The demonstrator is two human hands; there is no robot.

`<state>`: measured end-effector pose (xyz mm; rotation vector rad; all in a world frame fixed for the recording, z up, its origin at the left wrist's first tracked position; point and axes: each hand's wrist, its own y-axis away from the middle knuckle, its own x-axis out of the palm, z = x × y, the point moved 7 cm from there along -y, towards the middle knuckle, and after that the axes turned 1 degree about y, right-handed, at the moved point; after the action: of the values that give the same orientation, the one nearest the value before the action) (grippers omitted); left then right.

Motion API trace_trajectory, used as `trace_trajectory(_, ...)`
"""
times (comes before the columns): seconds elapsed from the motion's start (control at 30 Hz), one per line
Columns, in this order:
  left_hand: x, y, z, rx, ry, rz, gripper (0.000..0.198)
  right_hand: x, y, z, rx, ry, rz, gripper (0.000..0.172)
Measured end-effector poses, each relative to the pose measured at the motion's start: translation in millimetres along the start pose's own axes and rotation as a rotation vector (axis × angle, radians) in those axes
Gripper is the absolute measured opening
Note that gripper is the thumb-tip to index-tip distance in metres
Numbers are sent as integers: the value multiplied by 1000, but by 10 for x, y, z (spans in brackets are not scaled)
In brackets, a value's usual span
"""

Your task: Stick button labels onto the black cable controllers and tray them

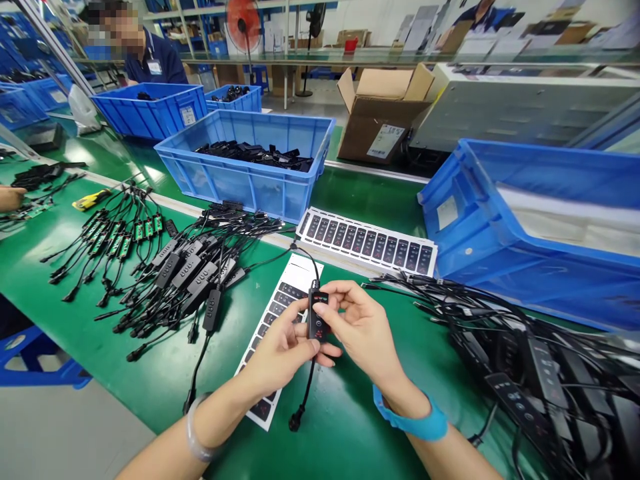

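Both hands closed on one inline controller [317, 319], held just above the green tabletop [350, 413], frame centre. The left hand [283, 350] pinches its lower end from 8 o'clock; the right hand [363, 327] has fingertips on the upper end from 3 o'clock. Long axis runs 12 to 6, cable out of both ends. Neither hand is nearer. Sticker sheet [296, 277] beneath, toward 11. Pile of like controllers [190, 273] at 9 o'clock.
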<state>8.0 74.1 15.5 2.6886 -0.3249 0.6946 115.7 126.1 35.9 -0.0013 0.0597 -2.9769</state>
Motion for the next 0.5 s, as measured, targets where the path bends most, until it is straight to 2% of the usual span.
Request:
trace_trajectory(0.33, -24, -7, 66, 15, -29, -61, 65, 15, 22, -4, -53, 127, -35, 17)
trace_trajectory(0.4, -31, -16, 55, 26, -42, -69, 64, -4, 11, -26, -48, 173, -48, 24)
trace_trajectory(0.5, -34, -34, 21, 36, -52, -55, 60, -62, -31, -59, -23, 220, -68, 47)
